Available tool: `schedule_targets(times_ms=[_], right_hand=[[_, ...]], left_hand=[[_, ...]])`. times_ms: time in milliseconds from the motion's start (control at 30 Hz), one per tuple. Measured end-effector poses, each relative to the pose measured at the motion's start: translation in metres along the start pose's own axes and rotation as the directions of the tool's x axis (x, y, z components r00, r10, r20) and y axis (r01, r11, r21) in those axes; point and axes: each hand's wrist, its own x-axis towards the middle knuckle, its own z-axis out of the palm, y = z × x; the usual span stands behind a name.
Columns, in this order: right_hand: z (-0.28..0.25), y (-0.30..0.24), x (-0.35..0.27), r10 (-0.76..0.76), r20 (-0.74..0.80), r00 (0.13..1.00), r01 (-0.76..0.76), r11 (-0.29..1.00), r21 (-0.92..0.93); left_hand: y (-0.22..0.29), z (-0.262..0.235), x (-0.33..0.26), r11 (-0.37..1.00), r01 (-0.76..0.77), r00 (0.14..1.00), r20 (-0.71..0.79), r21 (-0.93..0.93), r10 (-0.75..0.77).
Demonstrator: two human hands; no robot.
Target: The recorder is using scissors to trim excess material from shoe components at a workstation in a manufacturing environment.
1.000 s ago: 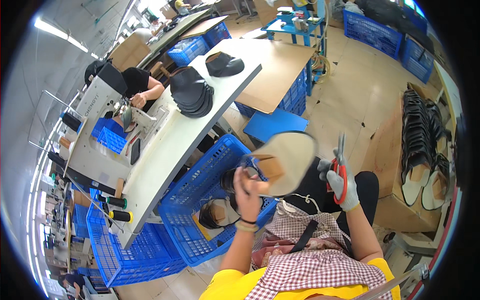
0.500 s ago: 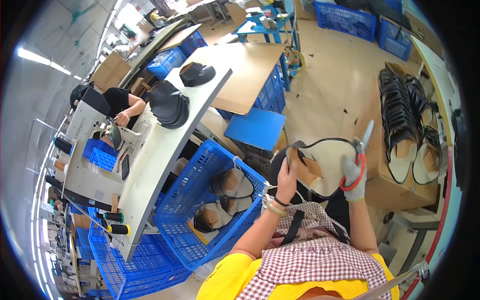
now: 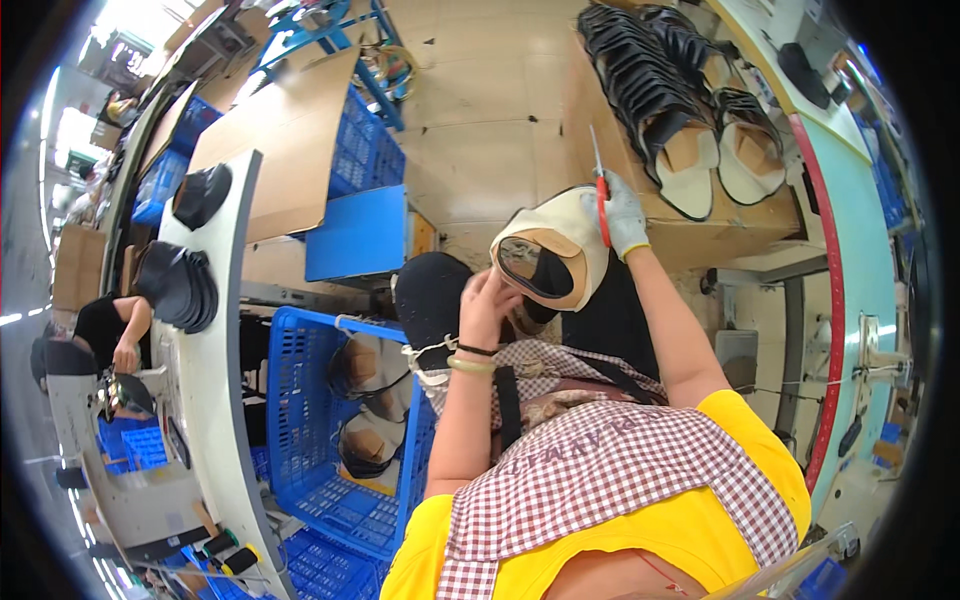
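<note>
Red-handled scissors [image 3: 603, 208] partly hidden in gloved right hand [image 3: 627, 216]

Shoe upper [image 3: 568, 238]: cream lining, tan patch, dark-edged opening turned up; held aloft, left hand [image 3: 487, 303] at near edge. Scissors [image 3: 601, 188]: red-handled, blades pointing away, in gloved right hand [image 3: 625, 215].

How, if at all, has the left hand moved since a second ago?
Yes, to the right: the left hand showed over the blue crate; now it is clear of that crate's right side.
</note>
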Motion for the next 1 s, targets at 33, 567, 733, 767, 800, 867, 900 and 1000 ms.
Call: schedule_targets(times_ms=[33, 567, 733, 767, 800, 867, 900, 1000], right_hand=[[-0.002, -0.008, -0.002, 0.038, 0.069, 0.997, -0.030, 0.993, -0.114], [-0.013, -0.034, -0.035, 0.368, 0.129, 0.921, -0.390, 0.872, 0.297], [-0.048, -0.074, -0.080, 0.346, 0.477, 0.808, -0.494, 0.840, 0.227], [-0.057, -0.075, -0.090, 0.288, 0.568, 0.771, -0.530, 0.784, 0.323], [-0.069, -0.081, -0.097, 0.291, 0.568, 0.770, -0.534, 0.782, 0.322], [-0.089, -0.085, -0.109, 0.299, 0.716, 0.631, -0.658, 0.695, 0.290], [-0.098, -0.079, -0.115, 0.247, 0.771, 0.587, -0.662, 0.695, 0.282], [-0.110, -0.070, -0.126, 0.161, 0.896, 0.413, -0.843, 0.440, 0.310]], left_hand=[[-0.008, -0.006, 0.001, 0.900, -0.343, 0.914, -0.123, 0.270, 0.386], [-0.040, -0.002, -0.002, 0.952, -0.098, 0.987, 0.153, 0.289, 0.055], [-0.030, 0.016, -0.013, 0.863, -0.022, 0.995, -0.073, 0.504, 0.068], [-0.029, 0.018, -0.016, 0.649, -0.151, 0.939, -0.097, 0.746, 0.330], [-0.028, 0.023, -0.019, 0.349, -0.201, 0.825, -0.034, 0.915, 0.565], [-0.018, 0.037, -0.028, 0.259, -0.251, 0.755, 0.021, 0.933, 0.655], [-0.013, 0.038, -0.028, 0.128, -0.366, 0.690, 0.177, 0.922, 0.702], [-0.005, 0.035, -0.016, -0.041, -0.531, 0.594, 0.406, 0.847, 0.694]])
